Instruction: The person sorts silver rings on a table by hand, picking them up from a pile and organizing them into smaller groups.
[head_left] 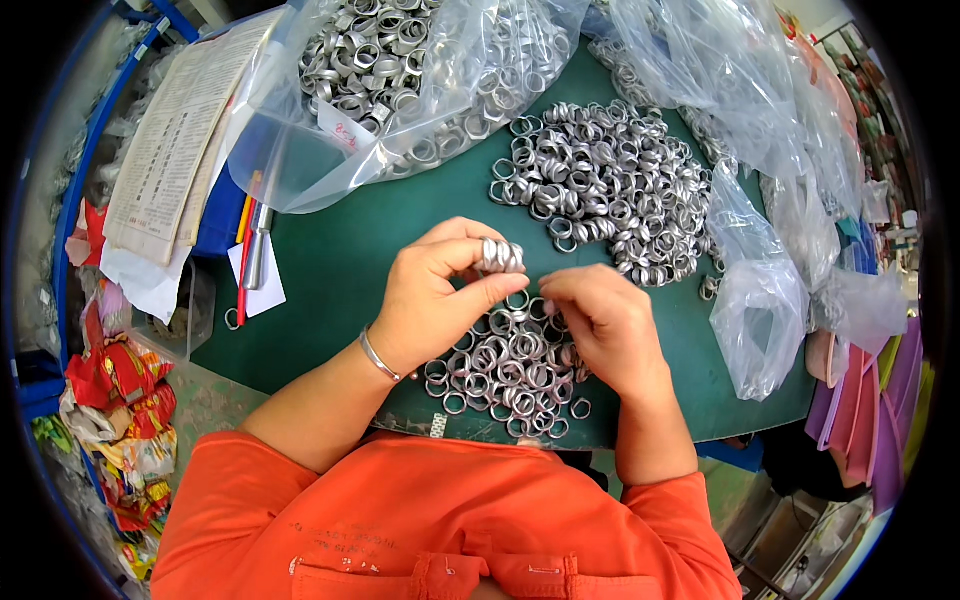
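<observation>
My left hand is closed around a short row of silver metal rings, which sit side by side at its index finger and thumb. Close by on the right, my right hand has its thumb and fingers pinched together; whether a ring is between them is hard to make out. Below both hands, a loose pile of grey metal rings lies near the table's front edge. Farther back, a larger heap of similar rings spreads over the green tabletop.
A clear plastic bag full of rings lies at the back left. More clear bags lie on the right. Papers, pens and a clear box are at the left edge. Coloured folders hang at the far right.
</observation>
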